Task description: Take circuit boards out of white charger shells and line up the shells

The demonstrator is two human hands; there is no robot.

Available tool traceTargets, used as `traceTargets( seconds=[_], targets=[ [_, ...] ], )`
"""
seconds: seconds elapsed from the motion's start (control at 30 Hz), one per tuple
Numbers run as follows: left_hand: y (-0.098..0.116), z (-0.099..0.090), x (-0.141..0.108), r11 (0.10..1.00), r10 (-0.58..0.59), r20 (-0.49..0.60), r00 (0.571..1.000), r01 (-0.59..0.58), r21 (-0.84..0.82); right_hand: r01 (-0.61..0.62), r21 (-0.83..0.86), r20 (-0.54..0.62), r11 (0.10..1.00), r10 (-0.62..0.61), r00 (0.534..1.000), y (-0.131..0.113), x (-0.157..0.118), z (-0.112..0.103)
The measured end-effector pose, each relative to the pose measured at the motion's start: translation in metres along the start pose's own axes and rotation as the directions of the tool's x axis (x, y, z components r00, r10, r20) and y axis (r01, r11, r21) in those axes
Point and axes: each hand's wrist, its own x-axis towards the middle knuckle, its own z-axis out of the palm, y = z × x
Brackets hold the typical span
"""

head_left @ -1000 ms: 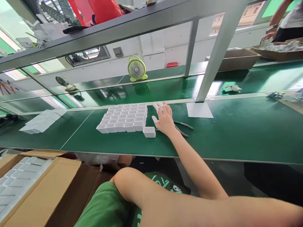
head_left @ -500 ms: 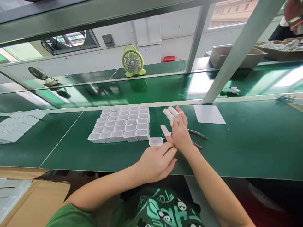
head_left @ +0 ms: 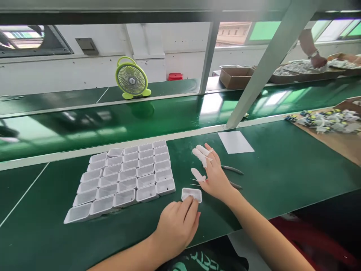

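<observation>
Fingertips of my left hand [head_left: 179,224] are pressed together at the near side of a small white tray [head_left: 187,191], reaching into it; anything between them is hidden. My right hand [head_left: 214,173], with white covers on the thumb and two fingers, has its fingers spread just above the table. Grey curved handles [head_left: 232,169] stick out to its right, and thin tips show by the thumb. Rows of white trays [head_left: 126,175] stand to the left, a few with small dark pieces inside.
A white sheet [head_left: 236,142] lies behind my right hand. Small parts lie on cardboard [head_left: 332,121] at the right. Beyond a slanted post [head_left: 262,60], a person's hand [head_left: 318,61] touches white items in boxes. A green fan [head_left: 132,79] stands behind.
The view has turned right and down. My left hand has moved away from my right thumb to the single tray. My right hand keeps its spread pose.
</observation>
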Motion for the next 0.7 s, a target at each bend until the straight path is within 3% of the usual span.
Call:
traceTargets(
  seconds=[0.17,0.23,0.27,0.33,0.4,0.5,0.6,0.7],
  targets=[
    [-0.012,-0.004,-0.002,0.997,-0.05,-0.017,0.999,0.049,-0.051,0.067,-0.095,0.19,0.993,-0.048,0.981,0.012,0.02,-0.003],
    [-0.016,-0.007,-0.002,0.995,-0.078,-0.028,0.997,0.076,-0.065,0.066,-0.217,0.326,0.974,0.009,0.945,0.035,0.042,-0.004],
    [-0.016,-0.008,-0.002,0.994,-0.084,-0.035,0.996,0.081,-0.071,0.016,-0.292,0.389,0.956,0.104,0.915,0.052,0.054,-0.003],
    [-0.016,-0.011,-0.003,0.994,-0.069,-0.051,0.996,0.064,-0.083,-0.062,-0.368,0.409,0.928,0.222,0.885,0.093,0.081,0.0],
    [-0.013,-0.011,-0.004,0.994,-0.046,-0.066,0.997,0.039,-0.102,-0.17,-0.448,0.391,0.878,0.363,0.846,0.137,0.105,0.007],
    [-0.008,-0.007,-0.004,0.99,-0.058,-0.122,0.991,0.042,-0.132,-0.353,-0.571,0.305,0.741,0.591,0.747,0.193,0.131,0.018],
    [-0.006,-0.001,-0.003,0.986,-0.093,-0.212,0.973,0.061,-0.152,-0.465,-0.652,0.171,0.599,0.713,0.68,0.226,0.143,0.027],
    [-0.007,0.004,-0.001,0.987,-0.106,-0.27,0.957,0.067,-0.149,-0.479,-0.704,0.096,0.524,0.739,0.667,0.243,0.148,0.034]
  ],
)
